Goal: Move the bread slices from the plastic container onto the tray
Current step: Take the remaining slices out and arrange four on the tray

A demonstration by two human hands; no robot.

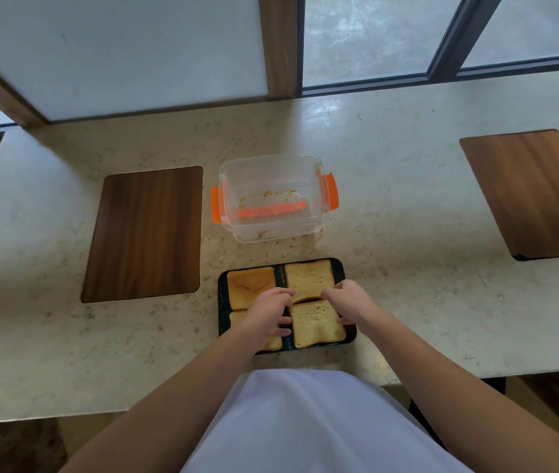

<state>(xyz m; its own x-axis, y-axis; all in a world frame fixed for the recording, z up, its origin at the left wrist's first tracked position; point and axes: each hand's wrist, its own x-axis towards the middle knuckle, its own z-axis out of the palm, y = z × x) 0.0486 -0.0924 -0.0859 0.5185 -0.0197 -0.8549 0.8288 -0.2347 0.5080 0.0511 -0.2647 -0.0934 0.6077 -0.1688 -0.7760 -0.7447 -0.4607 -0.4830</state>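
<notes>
Now, label by label:
Left hand (pixel 269 314): over the tray's near-left quarter, palm down, fingers curled and pressed against the left edge of the near-right slice; partly covering the near-left slice.
Right hand (pixel 351 301): fingers bent, tips at the far edge of the same near-right slice, thumb side along its right edge; loosely cupped round the slice rather than closed tight.
Near-right slice (pixel 317 324): flat on the tray, held between both hands, its far edge touching the far-right slice.
Far-right slice (pixel 309 279): flat in the tray's far-right quarter, pale crumb face up.
Far-left slice (pixel 249 286): flat in the far-left quarter, browner face up, near edge under the left hand.
Near-left slice (pixel 237 319): mostly hidden by the left hand and wrist; only a corner and the near edge visible.
Tray (pixel 222 302): dark, rectangular, on the counter close to its near edge, all four slices on it.
Plastic container (pixel 273 198): clear, orange latches at both ends, just beyond the tray, apart from it; only crumbs inside, no bread.
Crumbs (pixel 297 245): scattered on the counter between container and tray.
Counter (pixel 390 206): pale speckled stone.
Wooden inlay, left (pixel 145 233): dark, beside container and tray.
Wooden inlay, right (pixel 530 192): well apart, at far right.
Windows (pixel 367 39): behind the counter.
</notes>
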